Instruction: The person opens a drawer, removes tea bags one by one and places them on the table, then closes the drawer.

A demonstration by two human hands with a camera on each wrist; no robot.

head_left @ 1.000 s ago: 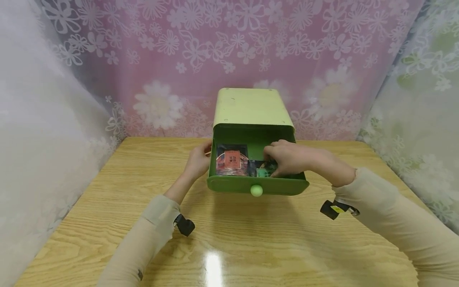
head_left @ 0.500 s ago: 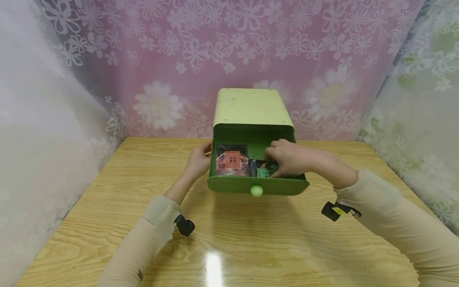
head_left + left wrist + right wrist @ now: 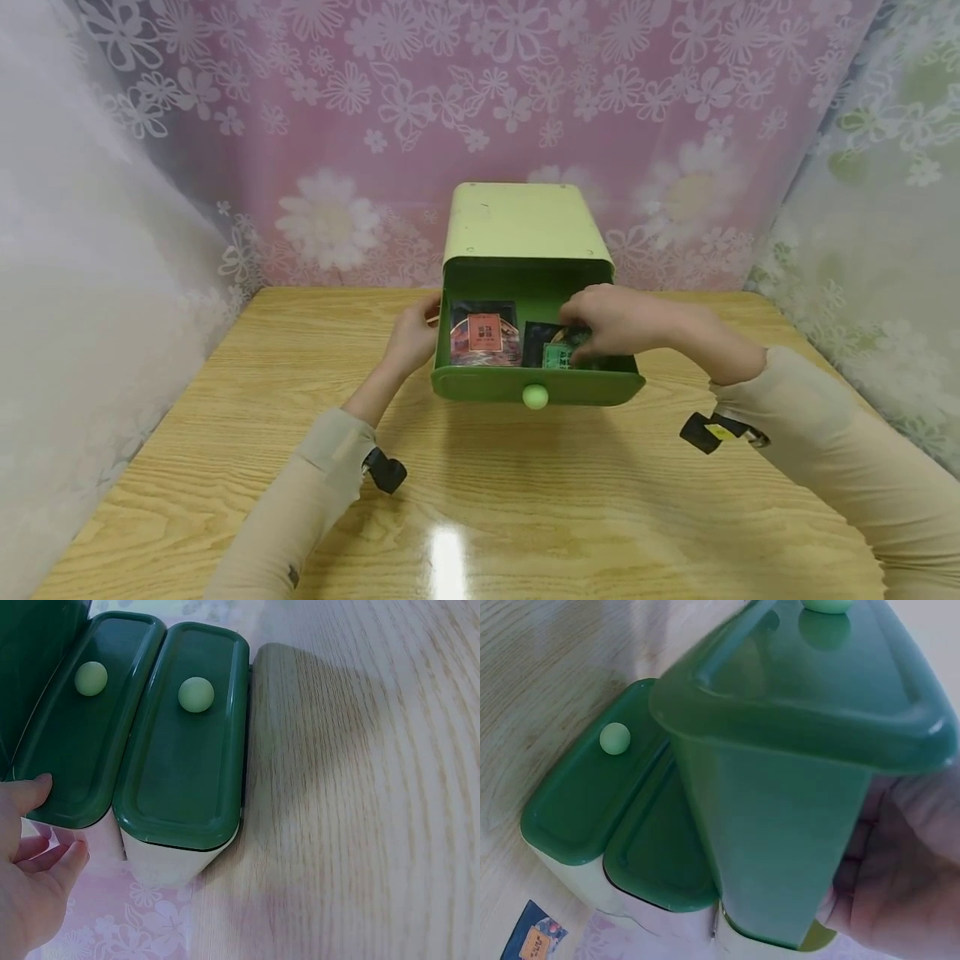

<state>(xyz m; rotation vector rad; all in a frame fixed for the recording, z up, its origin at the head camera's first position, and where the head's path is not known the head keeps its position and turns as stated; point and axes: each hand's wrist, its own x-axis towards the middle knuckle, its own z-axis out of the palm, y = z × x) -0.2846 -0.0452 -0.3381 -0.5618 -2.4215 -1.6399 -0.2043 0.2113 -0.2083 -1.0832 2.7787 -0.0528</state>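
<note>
A cream drawer cabinet (image 3: 521,218) stands on the wooden table with its green top drawer (image 3: 592,387) pulled out. In the drawer lies a dark sachet with a red label (image 3: 459,354) on the left. To its right is a dark sachet with a green label (image 3: 534,340), slightly tilted. My right hand (image 3: 626,317) reaches in and pinches this sachet's right part, which the fingers hide. My left hand (image 3: 414,337) rests at the cabinet's left side; in the left wrist view its thumb touches the front of a closed drawer (image 3: 86,742), fingers on the side wall.
Below the open drawer, the lowest drawer (image 3: 585,787) is closed, with a round pale green knob (image 3: 615,739). A dark packet with an orange label (image 3: 534,941) lies near the cabinet in the right wrist view. A pink flowered curtain (image 3: 375,100) hangs behind the table.
My right hand has shifted slightly up and right, and the green-labelled sachet has lifted a little with it, showing more of its face. The left hand stays in place.
</note>
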